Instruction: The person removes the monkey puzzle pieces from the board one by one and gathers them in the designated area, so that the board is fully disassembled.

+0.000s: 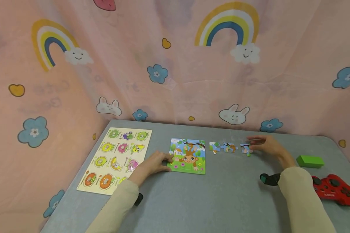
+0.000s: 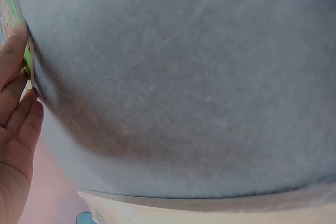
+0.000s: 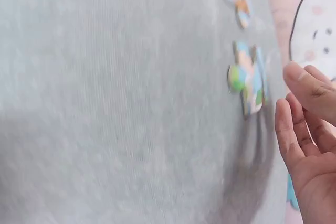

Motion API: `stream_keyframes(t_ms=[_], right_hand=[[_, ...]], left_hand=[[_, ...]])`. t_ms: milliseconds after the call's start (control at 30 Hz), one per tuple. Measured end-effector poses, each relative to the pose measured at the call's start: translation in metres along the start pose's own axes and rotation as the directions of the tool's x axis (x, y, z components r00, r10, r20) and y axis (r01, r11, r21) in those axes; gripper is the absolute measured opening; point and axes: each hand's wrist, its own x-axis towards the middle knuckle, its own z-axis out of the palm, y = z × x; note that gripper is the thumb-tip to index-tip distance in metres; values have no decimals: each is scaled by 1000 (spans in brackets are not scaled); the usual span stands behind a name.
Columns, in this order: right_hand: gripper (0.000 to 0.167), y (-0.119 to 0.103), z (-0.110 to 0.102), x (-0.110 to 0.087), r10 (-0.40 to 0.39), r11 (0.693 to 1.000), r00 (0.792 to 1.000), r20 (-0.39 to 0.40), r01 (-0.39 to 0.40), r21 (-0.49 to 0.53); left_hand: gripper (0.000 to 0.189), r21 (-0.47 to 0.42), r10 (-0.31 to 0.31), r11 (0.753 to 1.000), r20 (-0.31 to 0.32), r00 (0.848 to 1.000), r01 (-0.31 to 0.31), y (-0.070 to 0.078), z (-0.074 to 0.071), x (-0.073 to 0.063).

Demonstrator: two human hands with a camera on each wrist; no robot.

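A square jigsaw puzzle (image 1: 187,156) with a monkey picture lies on the table in the head view. My left hand (image 1: 156,162) holds its left edge near the lower corner, thumb and fingers at the rim. In the left wrist view this hand (image 2: 18,103) is at the far left, with a strip of the puzzle between thumb and fingers. Three loose pieces lie in a row to its right: a left piece (image 1: 214,147), a middle piece (image 1: 229,148) and a right piece (image 1: 246,149). Over the right piece (image 3: 247,80), my right hand (image 1: 266,146) hovers with fingers extended, apart from it.
Left of the puzzle lies a cream fruit board (image 1: 123,149) with knobbed pieces, partly under the left forearm. A green block (image 1: 310,161) and a red game controller (image 1: 336,191) are beside the right forearm. Behind the grey table (image 1: 218,200) hangs a pink patterned curtain (image 1: 180,97).
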Motion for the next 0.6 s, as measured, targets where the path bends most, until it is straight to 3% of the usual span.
stream_keyframes(t_ms=[100,367,600], right_hand=[[54,-5,4,-3,4,997,999,-51,0,73],[43,-24,35,1,-139,969,980,-146,165,186],[42,-49,67,3,-144,944,967,-210,198,263]], left_hand=[[32,5,7,1000,0,1000,-7,0,1,1],[31,3,24,1000,-3,1000,-24,-1,0,-1],[31,9,12,1000,-5,1000,-12,-1,1,-1]])
